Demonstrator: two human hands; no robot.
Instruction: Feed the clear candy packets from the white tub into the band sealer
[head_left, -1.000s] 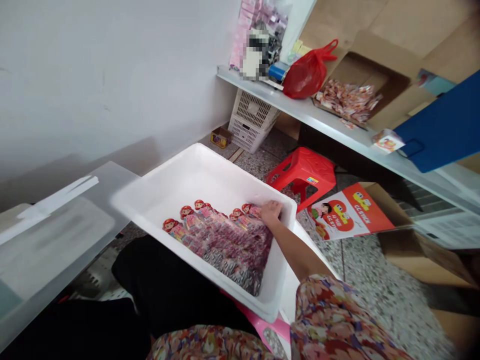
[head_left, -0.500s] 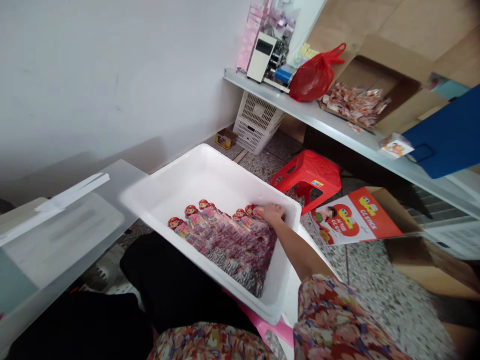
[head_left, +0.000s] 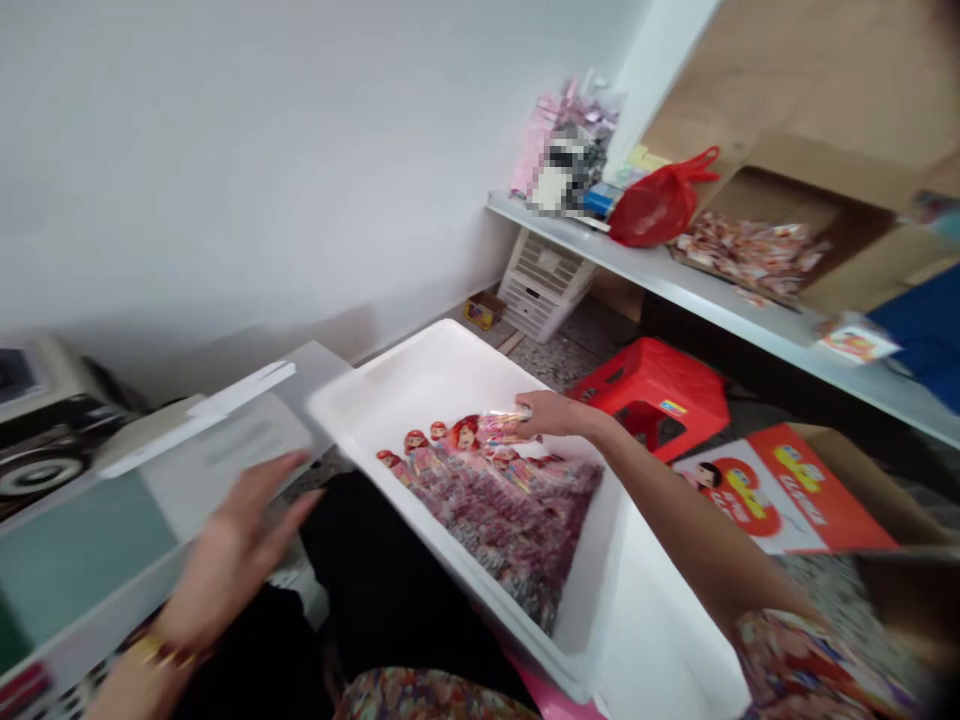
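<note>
A deep white box [head_left: 435, 360], foam-like with thick walls, sits tilted in front of me. Rows of flat, shiny packets [head_left: 480, 510] shaped like a red-haired doll fill its lower part. Over the far side of the pile, my right hand [head_left: 553, 412] is closed on a doll-shaped packet [head_left: 495, 428]; whether it is one or several I cannot tell. The doll's red head points left. My left hand [head_left: 244, 525], slightly blurred, is open in the air left of the box, thumb and fingers apart, above a grey-white work surface [head_left: 97, 550].
Left, a machine [head_left: 37, 430] with a round dial stands by the wall. Beyond the box are a red stool [head_left: 660, 390], a printed carton [head_left: 787, 490] and white crates [head_left: 540, 285]. The shelf [head_left: 720, 310] carries a red bag [head_left: 656, 208] and an open carton [head_left: 825, 200] of small packets.
My right hand has risen from the pile and moved left with a doll-shaped packet in it. My left hand has come into view. The view has shifted left and up.
</note>
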